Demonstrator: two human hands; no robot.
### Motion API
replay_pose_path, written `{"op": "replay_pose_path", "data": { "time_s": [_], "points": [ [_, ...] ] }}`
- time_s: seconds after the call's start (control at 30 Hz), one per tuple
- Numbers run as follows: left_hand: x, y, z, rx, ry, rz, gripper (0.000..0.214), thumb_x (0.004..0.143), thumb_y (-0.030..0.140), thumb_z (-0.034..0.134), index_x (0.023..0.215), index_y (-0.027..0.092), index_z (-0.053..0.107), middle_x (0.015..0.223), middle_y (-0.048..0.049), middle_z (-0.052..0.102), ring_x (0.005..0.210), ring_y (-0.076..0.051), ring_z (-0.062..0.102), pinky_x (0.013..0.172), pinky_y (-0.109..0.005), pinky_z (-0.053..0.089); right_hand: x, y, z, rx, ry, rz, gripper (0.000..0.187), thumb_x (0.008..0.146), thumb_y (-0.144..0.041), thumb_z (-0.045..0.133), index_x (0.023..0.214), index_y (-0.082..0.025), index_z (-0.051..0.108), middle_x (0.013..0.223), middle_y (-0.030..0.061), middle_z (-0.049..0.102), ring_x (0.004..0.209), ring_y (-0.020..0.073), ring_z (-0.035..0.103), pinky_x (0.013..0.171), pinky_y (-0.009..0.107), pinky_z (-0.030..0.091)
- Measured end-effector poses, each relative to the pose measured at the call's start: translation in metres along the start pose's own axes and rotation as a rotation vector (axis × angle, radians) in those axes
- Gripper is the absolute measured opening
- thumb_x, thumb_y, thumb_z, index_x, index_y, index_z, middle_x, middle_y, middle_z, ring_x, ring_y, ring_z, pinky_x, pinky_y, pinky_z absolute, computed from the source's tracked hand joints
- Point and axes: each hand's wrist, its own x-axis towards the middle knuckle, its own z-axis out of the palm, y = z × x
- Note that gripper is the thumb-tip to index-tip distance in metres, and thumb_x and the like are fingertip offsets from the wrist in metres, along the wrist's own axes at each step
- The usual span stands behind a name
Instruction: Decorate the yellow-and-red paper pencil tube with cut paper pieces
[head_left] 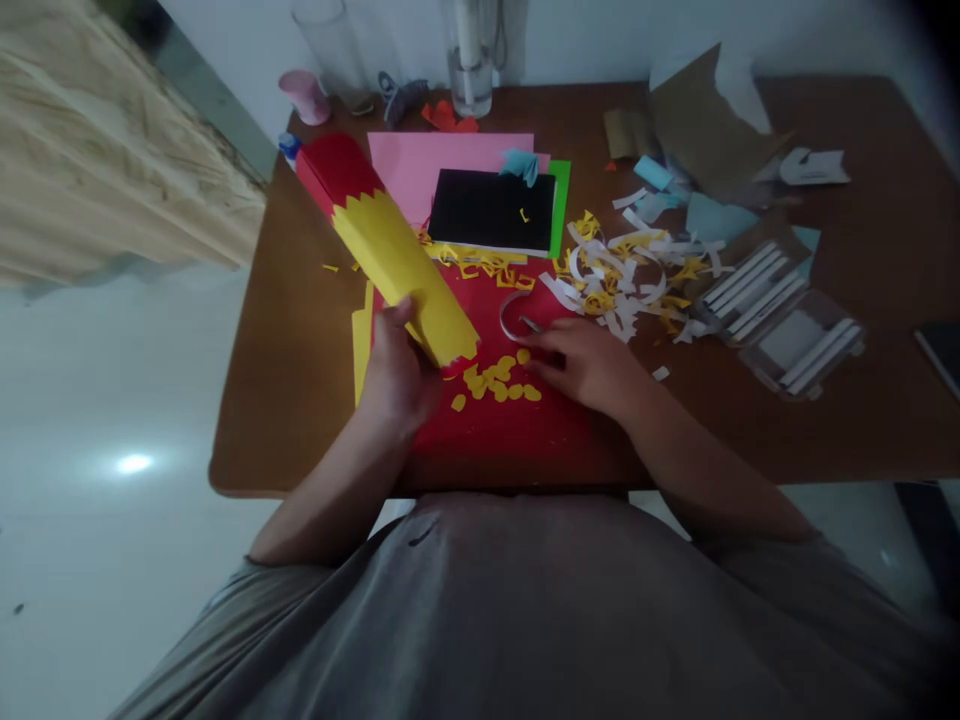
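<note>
1. On my feed, paper discs lie on a sheet, before a stack of sheets.
2. Right of that I see paper scraps, then a case.
3. Behind the stack I find a glass; left of it, a cup.

The paper tube hides most fingers of the left grip from view.

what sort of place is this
Probably a home, with a wooden table used for papercraft: white and yellow paper scraps, a red-and-yellow paper tube in the left hand, and draped beige fabric nearby.
</note>
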Motion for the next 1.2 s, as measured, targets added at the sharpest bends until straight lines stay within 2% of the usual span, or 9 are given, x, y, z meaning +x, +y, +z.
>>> {"op": "replay_pose_path", "data": {
  "time_s": [0.13,0.37,0.57,0.77,0.87,0.93,1.03,1.1,1.2],
  "points": [
    [-0.001,-0.006,0.000,0.032,-0.018,0.020,0.053,0.095,0.055,0.085,0.139,0.026,0.076,0.129,-0.0104,0.089,0.136,-0.039,0.082,0.110,-0.044,0.069,0.007,0.001,0.008,-0.160,-0.069,-0.020,0.038,0.110,-0.030,0.077,0.145,-0.022,0.089,0.126,0.0179,0.083,0.116,0.0378,0.078,0.091,0.046,0.059],
    [-0.012,-0.011,0.004,0.090,0.005,-0.103,0.051,0.089,0.054,0.086,0.127,0.022,0.077,0.117,-0.0126,0.090,0.133,-0.043,0.083,0.104,-0.047,0.071,0.007,0.002,0.007,-0.154,-0.048,-0.048,0.025,0.107,-0.040,0.087,0.125,-0.022,0.091,0.122,0.0146,0.084,0.112,0.0337,0.077,0.087,0.042,0.056],
    [-0.014,-0.013,0.005,0.066,-0.038,-0.139,0.058,0.086,0.044,0.083,0.138,0.021,0.071,0.117,-0.0117,0.090,0.125,-0.041,0.086,0.107,-0.048,0.070,0.010,-0.004,0.013,-0.213,-0.054,-0.070,0.022,0.110,-0.035,0.079,0.106,-0.020,0.094,0.106,0.0154,0.081,0.103,0.0329,0.074,0.082,0.042,0.049],
    [-0.019,-0.011,0.010,0.063,-0.042,-0.191,0.058,0.087,0.043,0.077,0.139,0.017,0.070,0.113,-0.0131,0.090,0.118,-0.041,0.088,0.108,-0.051,0.072,0.010,-0.008,0.014,-0.160,0.027,-0.069,0.024,0.106,-0.026,0.076,0.089,-0.019,0.090,0.093,0.0144,0.083,0.092,0.0303,0.074,0.079,0.041,0.048],
    [-0.019,-0.010,0.009,0.055,-0.075,-0.170,0.053,0.085,0.041,0.075,0.132,0.019,0.070,0.111,-0.0122,0.090,0.119,-0.043,0.088,0.107,-0.054,0.072,0.006,-0.010,0.012,-0.093,0.126,-0.011,0.019,0.105,-0.025,0.075,0.097,-0.020,0.091,0.093,0.0107,0.087,0.084,0.0267,0.077,0.077,0.039,0.054],
    [-0.020,-0.010,0.009,0.051,-0.090,-0.149,0.047,0.083,0.040,0.075,0.126,0.020,0.070,0.111,-0.0121,0.089,0.122,-0.044,0.087,0.106,-0.055,0.072,0.000,-0.014,0.008,0.087,0.253,0.038,0.016,0.105,-0.027,0.078,0.106,-0.023,0.093,0.097,0.0075,0.091,0.082,0.0243,0.080,0.078,0.037,0.061],
    [-0.022,-0.011,0.010,0.062,-0.095,-0.138,0.043,0.081,0.040,0.076,0.119,0.021,0.071,0.114,-0.0129,0.089,0.128,-0.045,0.084,0.106,-0.054,0.071,-0.008,-0.026,0.000,0.627,0.415,0.092,0.014,0.099,-0.040,0.092,0.103,-0.027,0.094,0.097,0.0049,0.093,0.081,0.0244,0.085,0.077,0.038,0.069],
    [-0.024,-0.013,0.011,0.079,-0.085,-0.128,0.045,0.081,0.042,0.080,0.120,0.021,0.072,0.117,-0.0129,0.088,0.130,-0.043,0.083,0.105,-0.052,0.070,-0.013,-0.035,-0.004,0.944,0.406,0.105,0.018,0.093,-0.045,0.100,0.097,-0.029,0.094,0.095,0.0039,0.093,0.082,0.0242,0.088,0.080,0.039,0.074],
    [-0.028,-0.017,0.010,0.117,-0.064,-0.111,0.050,0.081,0.047,0.091,0.120,0.022,0.072,0.117,-0.0115,0.086,0.125,-0.040,0.083,0.101,-0.048,0.068,-0.015,-0.047,-0.003,1.222,0.295,0.153,0.027,0.084,-0.041,0.110,0.103,-0.030,0.094,0.091,0.0010,0.092,0.082,0.0226,0.091,0.083,0.037,0.077]
  ]
}}
